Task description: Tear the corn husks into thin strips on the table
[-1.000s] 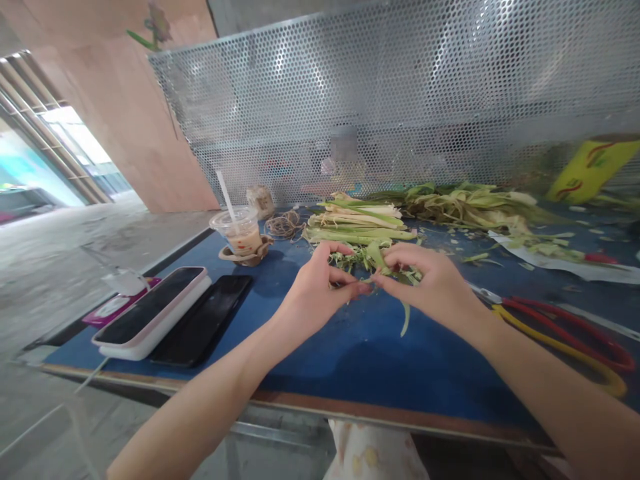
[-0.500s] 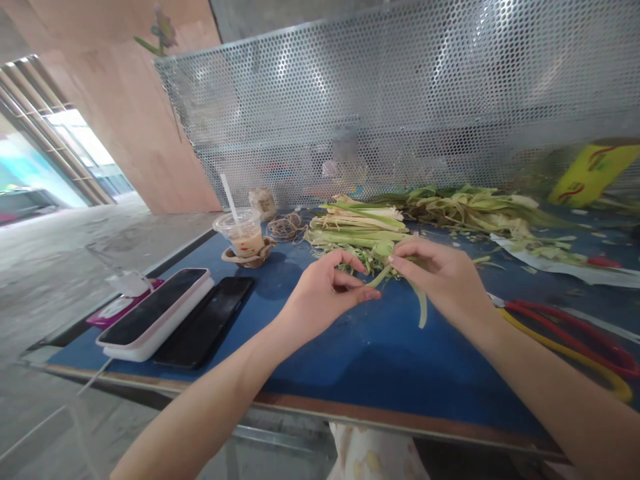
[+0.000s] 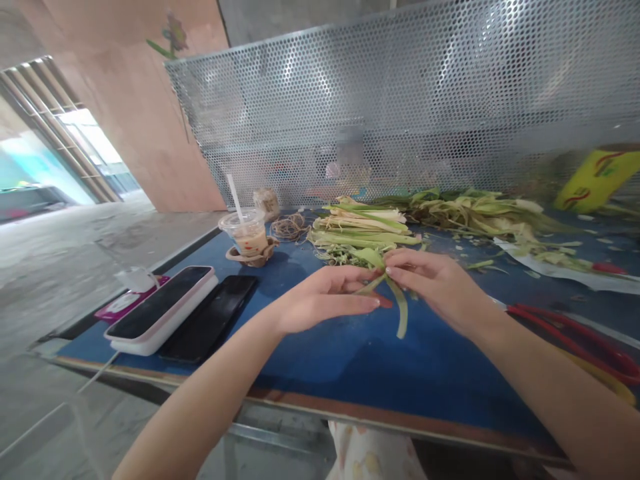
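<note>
In the head view a pale green leaf strip (image 3: pixel 401 312) is looped and crossed between my hands, one end hanging toward me above the blue table. My right hand (image 3: pixel 433 283) pinches it where the pieces cross, thumb against fingers. Around a shorter end on the left, my left hand (image 3: pixel 325 297) has its fingertips meeting the same crossing, its thumb lower and a little apart. Just behind my hands lies a bundle of trimmed green and whitish leaf stalks (image 3: pixel 360 227). The fingers partly hide the crossing.
Scissors with red and yellow handles (image 3: pixel 575 340) lie by my right forearm. On the left are a black phone (image 3: pixel 210 320), a phone in a pink-white case (image 3: pixel 163 310) and an iced drink cup (image 3: pixel 245 233). Behind are twine (image 3: pixel 290 228), heaped leaves (image 3: pixel 475 210) and a perforated metal panel (image 3: pixel 375 100).
Both hands have drawn closer together at the leaf strip's crossing. The hanging end has shifted left and slightly lower. My left hand has flattened, its fingertips reaching the right hand's pinch.
</note>
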### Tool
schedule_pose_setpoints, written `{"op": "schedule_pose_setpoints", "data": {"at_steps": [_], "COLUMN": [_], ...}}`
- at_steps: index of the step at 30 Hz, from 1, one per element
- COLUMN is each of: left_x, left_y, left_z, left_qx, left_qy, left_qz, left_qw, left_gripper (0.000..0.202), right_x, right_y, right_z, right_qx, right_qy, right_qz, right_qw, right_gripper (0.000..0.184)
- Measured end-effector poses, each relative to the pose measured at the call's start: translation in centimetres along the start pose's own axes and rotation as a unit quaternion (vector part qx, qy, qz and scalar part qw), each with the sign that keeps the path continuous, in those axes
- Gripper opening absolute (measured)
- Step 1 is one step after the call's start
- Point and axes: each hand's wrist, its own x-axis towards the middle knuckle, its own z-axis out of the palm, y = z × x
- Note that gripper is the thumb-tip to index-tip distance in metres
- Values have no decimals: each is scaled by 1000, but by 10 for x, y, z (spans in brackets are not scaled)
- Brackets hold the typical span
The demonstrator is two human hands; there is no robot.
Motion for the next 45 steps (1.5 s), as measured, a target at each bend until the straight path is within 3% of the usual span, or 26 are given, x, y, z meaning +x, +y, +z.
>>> {"op": "schedule_pose_setpoints", "data": {"at_steps": [2, 5, 9, 11, 15, 18, 22, 32, 35, 39, 42, 45], "left_x": [0, 2, 6, 9, 14, 16, 16, 16, 16, 15, 16, 17], "left_y": [1, -2, -6, -7, -9, -13, -17, -17, -15, -13, -14, -16], "left_z": [-6, -14, -18, -17, -12, -8, -1, 4, 5, 4, 0, -4], "left_qx": [-52, -133, -194, -157, -22, 9, 35, 72, 89, 82, 46, 11], "left_qy": [-9, 29, -35, -33, 28, 32, 24, 42, 41, 80, 119, 129], "left_qz": [-4, 12, 2, -5, 5, 19, 8, -9, -8, -24, -14, 19], "left_qw": [999, 991, 980, 987, 999, 999, 999, 996, 995, 993, 992, 991], "left_gripper": [45, 40, 40, 35, 18, 13, 9, 24, 26, 29, 30, 28], "right_x": [0, 0, 0, 1, 0, -1, -2, 0, 0, -1, -3, -4], "right_y": [1, -1, -1, 0, 1, 1, 2, 4, 3, -2, -9, -13], "right_z": [1, 2, 2, 2, 4, 7, 10, 12, 13, 9, 1, -4], "right_qx": [25, 38, 48, 44, 46, 57, 85, 67, 55, -12, -168, -330], "right_qy": [4, -13, -45, -48, -44, -53, -56, 47, 42, 5, 70, 39], "right_qz": [22, 48, 48, 59, 90, 105, 90, -1, -2, 30, -79, -187], "right_qw": [999, 998, 997, 996, 994, 991, 991, 997, 998, 999, 980, 924], "right_gripper": [19, 19, 13, 13, 19, 25, 18, 14, 16, 28, 25, 16]}}
